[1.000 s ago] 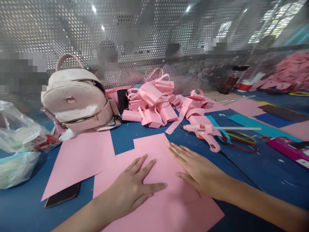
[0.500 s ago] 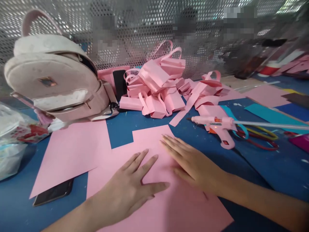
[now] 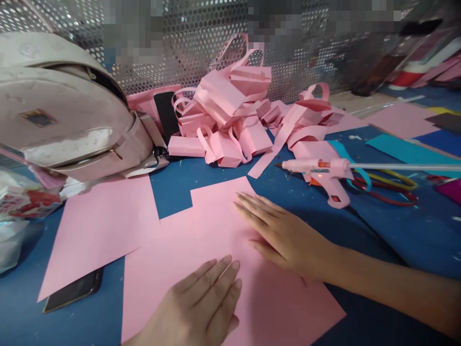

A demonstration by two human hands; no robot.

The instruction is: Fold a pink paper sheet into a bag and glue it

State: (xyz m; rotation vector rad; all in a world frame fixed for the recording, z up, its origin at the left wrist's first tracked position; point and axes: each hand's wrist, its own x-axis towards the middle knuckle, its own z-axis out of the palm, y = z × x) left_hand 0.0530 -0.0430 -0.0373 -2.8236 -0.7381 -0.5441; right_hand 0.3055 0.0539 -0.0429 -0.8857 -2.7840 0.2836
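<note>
A large pink sheet of paper [image 3: 162, 259] with a notched far edge lies flat on the blue table. My right hand [image 3: 277, 233] rests on its right part, palm down, fingers stretched out. Over the sheet's near part is my left hand [image 3: 201, 302], back up, its fingers extended side by side; I cannot tell whether it touches the paper. Beside them on the left is another pink sheet [image 3: 101, 226], partly covering a dark phone [image 3: 74, 290]. A pink glue gun [image 3: 331, 180] with a clear glue stick lies beyond my right hand.
Small pink paper bags with handles [image 3: 223, 105] are heaped at the back. A pale backpack [image 3: 75, 115] and plastic bags [image 3: 14, 240] stand at the left. Yellow and red scissors handles [image 3: 392, 192] and coloured sheets [image 3: 406, 151] lie at the right. A perforated metal screen [image 3: 201, 29] closes the back.
My left hand has moved towards me, down the sheet, and its spread fingers have come together. My right hand stays on the paper. The view has shifted slightly.
</note>
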